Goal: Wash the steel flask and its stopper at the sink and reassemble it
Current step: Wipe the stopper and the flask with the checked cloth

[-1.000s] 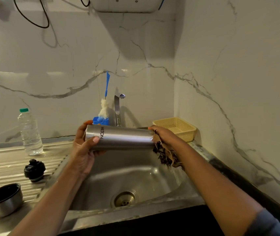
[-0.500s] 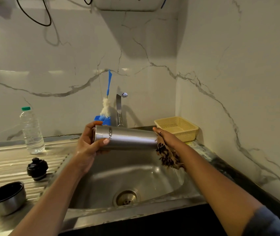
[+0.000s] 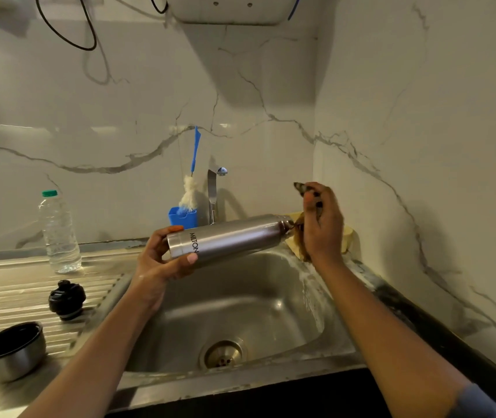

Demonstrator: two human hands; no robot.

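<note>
Steel flask is held in the air over the sink basin. It lies nearly level, base to the left, narrow neck to the right & a bit higher, "MILTON" lettering facing the camera.

Left hand is clamped on the base end. Thumb is on the near side below the lettering, fingers wrap round the far side, one fingertip shows on top. Right hand sits just past the neck end, fingers curled tight on a brown scrubber. Part of it hangs down right beside the flask's mouth, another bit sticks out above the fingers. Can't tell if scrubber & mouth actually touch.

Black stopper stands on the ribbed steel table left of the basin, well apart from the flask. Steel cup, dark inside, sits mouth-up nearer the camera on the same table. Clear plastic bottle w/ green cap is upright at back left, near the wall.

Behind the flask: tap & blue holder w/ a blue-handled brush in it. Yellow basket in the corner is mostly hidden behind the right hand. Drain lies at basin bottom.
</note>
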